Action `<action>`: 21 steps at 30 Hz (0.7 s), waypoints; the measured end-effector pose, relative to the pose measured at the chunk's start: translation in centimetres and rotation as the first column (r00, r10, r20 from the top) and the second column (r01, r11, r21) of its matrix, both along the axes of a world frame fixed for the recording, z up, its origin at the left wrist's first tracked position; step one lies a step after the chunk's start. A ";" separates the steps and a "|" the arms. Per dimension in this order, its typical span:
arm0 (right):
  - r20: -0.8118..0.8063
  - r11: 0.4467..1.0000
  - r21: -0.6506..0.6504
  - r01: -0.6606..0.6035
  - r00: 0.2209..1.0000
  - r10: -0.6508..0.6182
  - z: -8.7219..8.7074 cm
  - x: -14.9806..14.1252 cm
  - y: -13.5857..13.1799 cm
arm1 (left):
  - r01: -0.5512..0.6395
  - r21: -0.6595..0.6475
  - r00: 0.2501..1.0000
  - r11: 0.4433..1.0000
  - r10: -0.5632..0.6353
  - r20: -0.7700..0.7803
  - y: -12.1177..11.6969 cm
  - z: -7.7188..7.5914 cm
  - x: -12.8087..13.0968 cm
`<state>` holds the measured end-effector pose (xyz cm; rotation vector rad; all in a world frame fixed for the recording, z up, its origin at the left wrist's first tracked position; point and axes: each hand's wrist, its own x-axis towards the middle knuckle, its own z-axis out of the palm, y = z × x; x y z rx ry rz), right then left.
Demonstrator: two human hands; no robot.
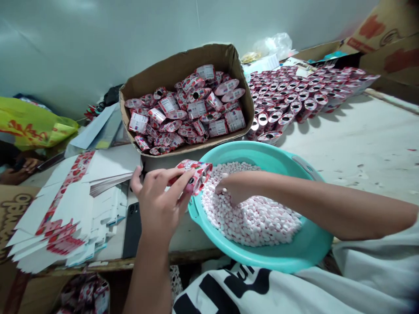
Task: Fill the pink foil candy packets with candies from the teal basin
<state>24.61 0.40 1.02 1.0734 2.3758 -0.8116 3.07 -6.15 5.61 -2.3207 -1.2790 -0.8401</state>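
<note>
My left hand [160, 200] is closed around a small red-and-white strawberry-print carton [195, 173], held tilted with its open end over a teal plastic basin [294, 253]. The basin rests on my lap and the table edge and holds a heap of small pink-white candies [255, 218]. My right hand [231, 189] is dug into the candies with its fingers curled and buried, so what it grips is hidden.
A cardboard box [178, 65] of several filled cartons stands behind the basin. Rows of open-topped cartons [304, 93] lie at the back right. Flat unfolded carton blanks [68, 213] are stacked at left, beside a black phone [132, 229]. A yellow bag [31, 124] lies far left.
</note>
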 end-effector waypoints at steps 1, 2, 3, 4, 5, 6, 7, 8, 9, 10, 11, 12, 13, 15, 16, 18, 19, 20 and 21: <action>0.007 1.000 0.000 0.000 1.000 0.000 0.0 0.0 0.0 | -0.014 0.013 0.999 1.000 0.013 0.038 -0.3 0.1 0.0; 0.017 1.000 0.001 -0.004 1.000 0.004 0.1 0.0 -0.1 | -0.021 0.006 0.998 1.000 0.021 0.056 -0.5 0.1 -0.2; 0.026 1.000 0.002 -0.010 1.000 0.010 0.2 0.0 -0.2 | -0.027 -0.020 0.998 0.999 0.028 0.057 -0.6 0.0 -0.4; 0.030 1.000 0.005 -0.014 0.999 0.014 0.4 0.0 -0.3 | -0.033 -0.056 0.998 0.998 0.036 0.048 -0.7 -0.2 -0.7; 0.031 1.000 0.009 -0.017 0.999 0.016 0.5 -0.1 -0.4 | -0.044 -0.091 0.998 0.995 0.048 0.041 -0.6 -0.5 -1.0; 0.029 1.000 0.014 -0.019 0.999 0.019 0.7 -0.1 -0.4 | -0.058 -0.117 0.997 0.991 0.063 0.041 -0.6 -0.9 -1.4; 0.025 1.000 0.016 -0.022 0.999 0.022 0.8 -0.1 -0.5 | -0.074 -0.136 0.995 0.988 0.082 0.050 -0.5 -1.2 -1.8; 0.022 1.000 0.016 -0.025 0.999 0.025 0.9 -0.1 -0.5 | -0.089 -0.151 0.993 0.985 0.100 0.066 -0.4 -1.6 -2.2; 0.023 1.000 0.014 -0.028 0.999 0.027 1.0 -0.1 -0.5 | -0.098 -0.165 0.989 0.981 0.115 0.093 -0.3 -2.0 -2.5; 0.026 0.999 0.014 -0.029 0.999 0.029 1.0 -0.1 -0.5 | -0.101 -0.180 0.983 0.978 0.126 0.132 -0.2 -2.3 -2.9; 0.032 0.999 0.015 -0.030 0.999 0.029 1.0 -0.1 -0.5 | -0.095 -0.200 0.974 0.975 0.132 0.182 -0.1 -2.7 -3.2; 0.038 0.999 0.017 -0.031 0.999 0.030 0.9 -0.1 -0.4 | -0.079 -0.223 0.961 0.972 0.134 0.244 0.0 -3.2 -3.6; 0.042 0.999 0.020 -0.031 0.999 0.031 0.8 -0.1 -0.4 | -0.057 -0.246 0.938 0.968 0.136 0.318 0.3 -3.8 -3.9; 0.041 0.999 0.023 -0.034 0.999 0.033 0.5 -0.1 -0.2 | -0.008 -0.288 0.858 0.958 0.155 0.491 1.0 -5.2 -4.8; 0.038 0.999 0.025 -0.037 0.999 0.036 0.3 0.0 -0.2 | 0.010 -0.311 0.800 0.950 0.179 0.572 1.5 -6.0 -5.4; 0.031 0.999 0.024 -0.038 0.999 0.037 -0.1 0.1 0.0 | 0.011 -0.374 0.675 0.927 0.269 0.687 2.5 -7.7 -6.7; 0.029 0.999 0.022 -0.034 0.999 0.033 -0.3 0.1 0.0 | -0.005 -0.418 0.627 0.909 0.328 0.706 3.0 -8.5 -7.5; 0.024 0.999 0.020 -0.028 0.999 0.027 -0.5 0.2 0.1 | -0.032 -0.459 0.598 0.888 0.385 0.703 3.4 -9.3 -8.3; 0.017 1.000 0.019 -0.022 1.000 0.022 -0.7 0.2 0.1 | -0.061 -0.495 0.580 0.867 0.434 0.689 3.7 -10.0 -9.1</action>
